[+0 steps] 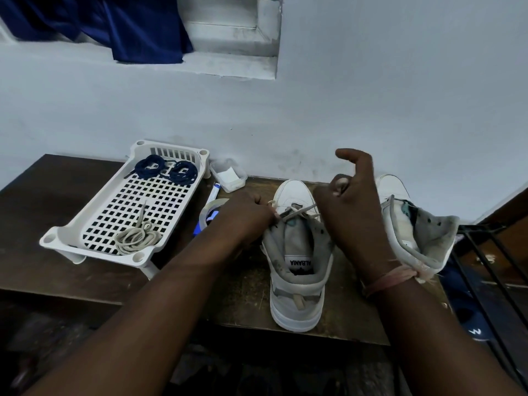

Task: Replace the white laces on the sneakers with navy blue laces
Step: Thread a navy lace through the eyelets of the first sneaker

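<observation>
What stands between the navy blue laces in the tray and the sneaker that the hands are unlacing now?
No object blocks the way from the navy blue laces in the white tray to the near sneaker. But that sneaker's eyelets still hold the white lace, which the left hand and right hand are pulling.

Both bare forearms reach forward from the lower edge of view. The left hand (245,215) sits lower, knuckles up, fingers curled and pinching. The right hand (351,195) is raised, back toward the viewer, index finger crooked upward, remaining fingers curled; a pinkish thread band (391,278) circles its wrist.
</observation>
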The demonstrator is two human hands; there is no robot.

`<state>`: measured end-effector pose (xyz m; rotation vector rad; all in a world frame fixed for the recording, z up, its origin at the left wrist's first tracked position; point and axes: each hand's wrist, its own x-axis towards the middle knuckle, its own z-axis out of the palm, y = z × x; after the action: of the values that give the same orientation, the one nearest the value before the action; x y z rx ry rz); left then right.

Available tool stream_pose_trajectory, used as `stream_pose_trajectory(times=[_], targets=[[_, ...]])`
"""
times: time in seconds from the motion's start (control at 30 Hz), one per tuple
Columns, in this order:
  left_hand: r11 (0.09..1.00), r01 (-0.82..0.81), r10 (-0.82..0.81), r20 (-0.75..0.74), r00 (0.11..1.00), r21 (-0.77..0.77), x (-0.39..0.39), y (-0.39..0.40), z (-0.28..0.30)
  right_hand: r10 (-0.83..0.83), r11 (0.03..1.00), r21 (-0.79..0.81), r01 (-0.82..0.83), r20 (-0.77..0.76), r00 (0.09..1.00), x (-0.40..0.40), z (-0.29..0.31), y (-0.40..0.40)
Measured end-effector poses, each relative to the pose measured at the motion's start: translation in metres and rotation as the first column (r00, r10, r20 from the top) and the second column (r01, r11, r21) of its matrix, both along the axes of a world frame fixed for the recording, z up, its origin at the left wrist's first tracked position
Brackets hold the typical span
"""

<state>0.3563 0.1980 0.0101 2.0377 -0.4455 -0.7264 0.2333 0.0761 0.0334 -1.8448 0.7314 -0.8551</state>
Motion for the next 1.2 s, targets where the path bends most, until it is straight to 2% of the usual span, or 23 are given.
stream_pose_trajectory(times=[0.07,0.13,0.2,0.47,0.53,0.6,0.7,0.87,0.93,1.03,1.1,1.2], targets=[[1.0,0.0,0.0,0.0,1.0,0.014,0.0,-0.001,0.0,0.086,0.974,-0.18,-0.137,-0.265,0.96,0.001,-0.007,0.001],[1.0,0.006,-0.006,0.01,1.0,0.017,0.0,-0.001,0.0,0.108,0.919,-0.271,-0.285,-0.523,0.845,0.003,-0.015,0.004],[1.0,0.016,-0.016,0.019,1.0,0.009,0.0,0.0,-0.001,0.081,0.894,-0.307,-0.327,-0.606,0.791,0.005,-0.018,0.005],[1.0,0.017,-0.017,0.025,1.0,0.004,0.0,-0.001,-0.002,0.12,0.887,-0.296,-0.355,-0.594,0.795,0.005,-0.02,0.004],[1.0,0.021,-0.021,0.034,0.999,0.003,0.0,-0.001,-0.002,0.092,0.869,-0.339,-0.36,-0.606,0.79,0.007,-0.024,0.005],[1.0,0.025,-0.025,0.042,0.999,-0.002,0.001,-0.001,-0.003,0.07,0.878,-0.365,-0.309,-0.54,0.838,0.01,-0.024,0.004],[1.0,0.028,-0.028,0.035,0.999,0.005,0.001,0.0,-0.001,0.115,0.918,-0.301,-0.258,-0.42,0.9,0.01,-0.019,0.003],[0.999,0.021,-0.022,0.005,1.0,0.024,0.001,-0.001,-0.001,0.047,0.872,-0.368,-0.322,-0.592,0.805,0.012,-0.033,0.002],[0.999,0.022,-0.022,0.008,1.0,0.024,0.001,-0.001,-0.002,0.064,0.895,-0.318,-0.315,-0.606,0.793,0.014,-0.034,0.002],[1.0,0.015,-0.015,0.002,1.0,0.025,0.001,-0.001,-0.001,0.052,0.862,-0.356,-0.362,-0.647,0.761,0.014,-0.031,0.004],[1.0,0.006,-0.006,-0.006,1.0,0.019,0.001,-0.002,-0.002,0.094,0.879,-0.326,-0.349,-0.598,0.796,0.014,-0.027,0.006],[1.0,0.002,-0.002,-0.013,1.0,0.016,0.001,-0.002,-0.002,0.181,0.972,-0.073,-0.221,-0.364,0.914,0.011,-0.011,0.007]])
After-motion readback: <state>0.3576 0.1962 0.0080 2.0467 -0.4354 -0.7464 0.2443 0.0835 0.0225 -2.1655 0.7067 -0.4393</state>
